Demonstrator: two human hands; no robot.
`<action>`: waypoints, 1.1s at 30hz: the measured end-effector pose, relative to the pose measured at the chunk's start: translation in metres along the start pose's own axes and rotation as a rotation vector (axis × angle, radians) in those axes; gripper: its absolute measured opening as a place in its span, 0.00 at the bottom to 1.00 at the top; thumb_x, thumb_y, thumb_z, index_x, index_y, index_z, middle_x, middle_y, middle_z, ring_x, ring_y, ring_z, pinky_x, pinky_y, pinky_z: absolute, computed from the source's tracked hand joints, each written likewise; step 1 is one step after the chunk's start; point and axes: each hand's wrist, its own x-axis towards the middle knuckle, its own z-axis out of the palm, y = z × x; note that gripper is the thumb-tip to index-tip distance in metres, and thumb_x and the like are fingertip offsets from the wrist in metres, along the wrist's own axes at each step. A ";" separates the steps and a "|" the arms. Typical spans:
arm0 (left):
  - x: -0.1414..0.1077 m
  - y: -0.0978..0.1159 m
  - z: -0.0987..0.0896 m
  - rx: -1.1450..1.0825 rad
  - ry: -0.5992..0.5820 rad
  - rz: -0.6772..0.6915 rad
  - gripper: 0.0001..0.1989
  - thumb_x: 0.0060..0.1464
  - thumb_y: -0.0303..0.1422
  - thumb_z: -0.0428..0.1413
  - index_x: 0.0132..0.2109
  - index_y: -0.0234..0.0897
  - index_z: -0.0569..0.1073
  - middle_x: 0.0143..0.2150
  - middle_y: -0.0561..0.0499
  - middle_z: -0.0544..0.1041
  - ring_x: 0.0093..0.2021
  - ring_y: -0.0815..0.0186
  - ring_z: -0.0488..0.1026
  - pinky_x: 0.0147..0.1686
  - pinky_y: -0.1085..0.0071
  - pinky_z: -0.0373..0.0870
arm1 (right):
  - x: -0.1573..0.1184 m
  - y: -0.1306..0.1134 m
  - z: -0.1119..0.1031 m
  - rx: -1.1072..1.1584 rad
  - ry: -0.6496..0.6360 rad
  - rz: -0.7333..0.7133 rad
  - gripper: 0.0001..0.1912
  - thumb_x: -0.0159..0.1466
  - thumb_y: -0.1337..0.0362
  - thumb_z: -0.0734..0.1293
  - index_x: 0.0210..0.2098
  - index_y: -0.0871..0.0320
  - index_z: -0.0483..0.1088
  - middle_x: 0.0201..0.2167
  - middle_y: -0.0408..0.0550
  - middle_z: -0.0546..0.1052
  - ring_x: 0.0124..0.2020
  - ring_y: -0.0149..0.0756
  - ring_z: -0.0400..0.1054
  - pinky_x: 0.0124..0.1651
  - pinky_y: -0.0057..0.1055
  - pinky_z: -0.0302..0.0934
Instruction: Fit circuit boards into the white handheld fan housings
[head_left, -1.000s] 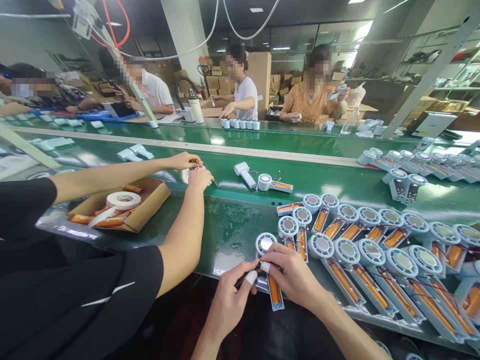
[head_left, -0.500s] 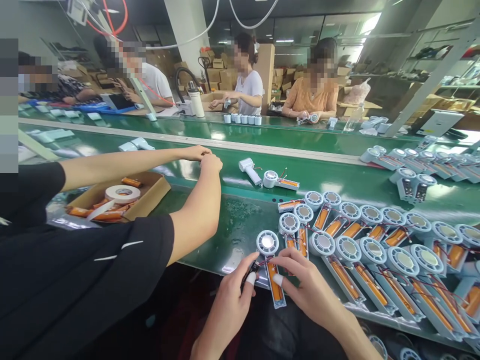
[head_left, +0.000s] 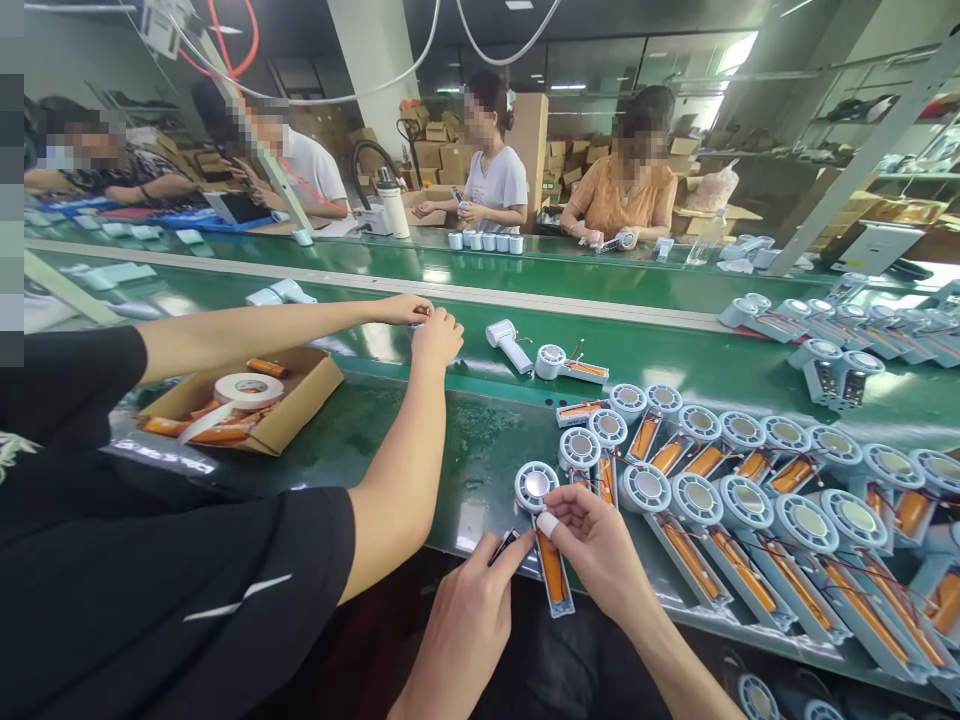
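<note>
Pinching a small black part between thumb and forefinger, the left hand is nearly closed; its grip leaves only the part's upper end showing, close beside the fan unit's handle. That fan unit lies at the near edge of the green desk, its round head on the surface and its open handle jutting past the edge toward the person, an orange cell lying along the handle.

The right hand reaches in from the other side. Its thumb, wearing a white cover, and its forefinger come close together at the neck below the round head, while the other fingers curl loosely. Whether this grip pinches a wire or merely touches the neck, I cannot tell.

To the right, rows of similar fan units crowd the desk, thin wires trailing over their orange cells. On the left, a neighbour's forearms pass beside a cardboard box containing orange cells and a white tape roll.
</note>
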 end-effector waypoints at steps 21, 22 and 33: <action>0.007 0.011 0.000 -0.510 0.226 -0.256 0.16 0.61 0.30 0.46 0.51 0.40 0.74 0.46 0.46 0.84 0.37 0.61 0.84 0.36 0.68 0.80 | -0.001 -0.015 0.003 -0.674 -0.120 -0.469 0.14 0.70 0.74 0.59 0.45 0.56 0.74 0.40 0.50 0.75 0.40 0.40 0.71 0.42 0.35 0.68; 0.006 0.012 0.002 -0.516 0.239 -0.252 0.16 0.61 0.30 0.46 0.51 0.40 0.75 0.45 0.46 0.84 0.34 0.62 0.84 0.34 0.69 0.81 | -0.001 -0.016 0.004 -0.694 -0.115 -0.462 0.14 0.70 0.75 0.59 0.45 0.56 0.74 0.40 0.50 0.76 0.40 0.40 0.70 0.42 0.35 0.68; 0.008 0.020 0.016 -0.438 0.390 -0.236 0.16 0.64 0.31 0.47 0.50 0.35 0.77 0.41 0.44 0.86 0.33 0.62 0.84 0.34 0.69 0.82 | -0.011 -0.023 0.009 -0.943 -0.025 -0.528 0.16 0.65 0.80 0.58 0.42 0.58 0.72 0.39 0.52 0.75 0.37 0.43 0.70 0.39 0.37 0.65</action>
